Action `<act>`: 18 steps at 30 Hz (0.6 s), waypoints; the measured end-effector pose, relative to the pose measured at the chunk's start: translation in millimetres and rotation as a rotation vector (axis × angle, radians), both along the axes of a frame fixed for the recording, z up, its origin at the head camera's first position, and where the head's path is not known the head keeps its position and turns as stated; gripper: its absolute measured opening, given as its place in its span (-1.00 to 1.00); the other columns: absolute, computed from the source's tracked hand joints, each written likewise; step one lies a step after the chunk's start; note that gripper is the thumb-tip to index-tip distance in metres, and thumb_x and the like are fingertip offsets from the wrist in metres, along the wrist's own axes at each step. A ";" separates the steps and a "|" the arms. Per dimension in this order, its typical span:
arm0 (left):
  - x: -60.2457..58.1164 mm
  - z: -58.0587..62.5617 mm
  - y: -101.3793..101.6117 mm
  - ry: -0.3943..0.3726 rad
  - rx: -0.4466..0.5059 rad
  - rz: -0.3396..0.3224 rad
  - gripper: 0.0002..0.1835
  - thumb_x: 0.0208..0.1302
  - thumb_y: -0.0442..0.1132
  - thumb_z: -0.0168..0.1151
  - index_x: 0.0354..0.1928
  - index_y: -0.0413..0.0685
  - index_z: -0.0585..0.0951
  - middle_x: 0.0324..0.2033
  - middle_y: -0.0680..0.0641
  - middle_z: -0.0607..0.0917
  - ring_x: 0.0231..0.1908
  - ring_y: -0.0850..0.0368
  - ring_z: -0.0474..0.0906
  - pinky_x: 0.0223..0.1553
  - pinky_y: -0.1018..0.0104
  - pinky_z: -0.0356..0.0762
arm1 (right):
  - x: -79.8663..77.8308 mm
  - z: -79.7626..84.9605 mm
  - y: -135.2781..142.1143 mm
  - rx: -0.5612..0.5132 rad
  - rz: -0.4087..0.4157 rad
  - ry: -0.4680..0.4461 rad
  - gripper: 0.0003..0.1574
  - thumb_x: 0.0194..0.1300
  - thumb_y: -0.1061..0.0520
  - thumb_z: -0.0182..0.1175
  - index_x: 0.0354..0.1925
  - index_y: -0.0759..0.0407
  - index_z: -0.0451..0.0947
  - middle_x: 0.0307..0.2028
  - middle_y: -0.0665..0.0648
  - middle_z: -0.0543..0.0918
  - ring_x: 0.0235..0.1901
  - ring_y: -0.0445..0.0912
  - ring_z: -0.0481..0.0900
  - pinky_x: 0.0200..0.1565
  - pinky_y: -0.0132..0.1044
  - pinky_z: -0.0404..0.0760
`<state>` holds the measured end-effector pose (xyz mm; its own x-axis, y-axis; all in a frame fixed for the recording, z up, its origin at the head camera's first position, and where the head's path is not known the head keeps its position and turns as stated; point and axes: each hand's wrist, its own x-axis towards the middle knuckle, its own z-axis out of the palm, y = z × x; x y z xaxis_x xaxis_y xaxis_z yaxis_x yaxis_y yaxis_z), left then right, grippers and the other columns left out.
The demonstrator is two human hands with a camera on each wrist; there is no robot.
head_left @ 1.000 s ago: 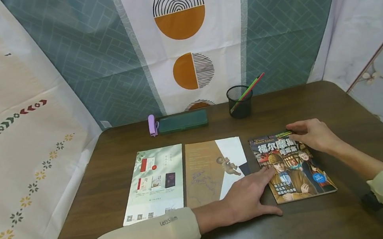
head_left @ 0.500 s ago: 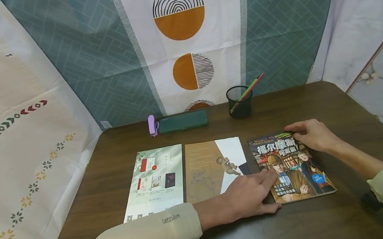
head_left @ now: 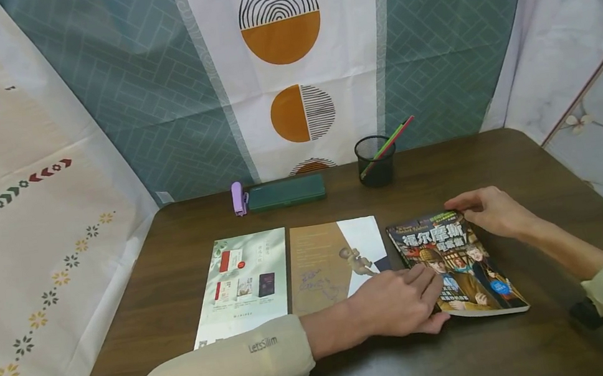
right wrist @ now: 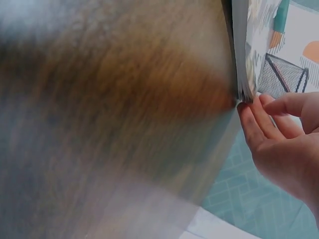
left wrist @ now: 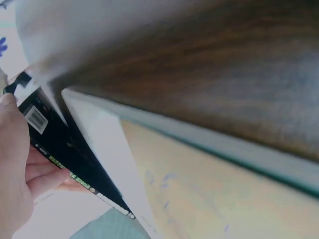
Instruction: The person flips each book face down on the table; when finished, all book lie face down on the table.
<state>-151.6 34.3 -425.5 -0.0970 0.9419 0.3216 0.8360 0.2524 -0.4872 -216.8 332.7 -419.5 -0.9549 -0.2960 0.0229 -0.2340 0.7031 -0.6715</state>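
A comic-style paperback book [head_left: 457, 257] with a detective on its cover lies at the right of the table, its left edge tipped up. My left hand [head_left: 391, 303] pinches that edge near the lower corner, fingers over the front cover. In the left wrist view the thumb lies on the black back cover [left wrist: 55, 129] near a barcode, with the other fingers on the far side. At the far right corner is my right hand [head_left: 493, 211]. The right wrist view shows its fairly straight fingers [right wrist: 253, 127] right at the book's corner.
A brown-and-white book [head_left: 316, 261] lies just left of the paperback, partly under my left forearm. Beyond it is a pale green book [head_left: 250, 254]. At the back stand a purple stapler [head_left: 238, 199], a dark green case [head_left: 286, 192] and a mesh pen cup [head_left: 377, 169] with pencils.
My left fingers have curled from lying flat at the paperback's edge to pinching it, and that edge has risen. The book's top and my right hand have shifted slightly left.
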 end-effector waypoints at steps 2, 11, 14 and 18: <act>-1.9 5.2 -1.3 -0.011 0.031 -0.009 -0.43 0.58 0.23 -0.06 0.06 -0.04 0.74 -0.08 0.06 0.80 -0.07 0.22 0.76 -0.15 0.39 0.73 | 0.2 0.9 0.8 -0.005 0.008 0.000 -0.56 0.58 0.40 0.07 0.34 0.49 0.52 0.23 0.53 0.60 0.22 0.42 0.57 0.12 0.21 0.62; -16.0 31.7 -11.0 -0.146 0.205 -0.013 -0.64 0.55 0.06 0.22 0.10 -0.01 0.74 -0.03 0.11 0.82 -0.22 0.33 0.78 -0.41 0.46 0.67 | 4.4 1.4 6.5 -0.011 0.115 -0.021 -0.45 0.44 0.43 0.25 0.35 0.47 0.51 0.25 0.49 0.62 0.23 0.39 0.60 0.09 0.03 0.68; -21.1 39.4 -13.5 -0.166 0.271 0.015 -0.68 0.52 0.02 0.29 0.09 -0.02 0.73 -0.07 0.13 0.83 -0.39 0.33 0.76 -0.48 0.46 0.62 | 5.9 1.4 9.4 -0.015 0.167 -0.037 -0.34 0.35 0.42 0.35 0.38 0.47 0.48 0.29 0.49 0.59 0.27 0.41 0.56 0.11 -0.16 0.66; -26.2 47.7 -17.3 -0.210 0.317 0.045 -0.72 0.51 -0.05 0.33 0.07 -0.04 0.72 -0.19 0.12 0.85 -0.53 0.31 0.70 -0.58 0.45 0.51 | 7.4 1.3 12.1 -0.025 0.230 -0.080 -0.19 0.22 0.48 0.39 0.42 0.48 0.43 0.34 0.53 0.52 0.33 0.45 0.47 0.08 -0.33 0.62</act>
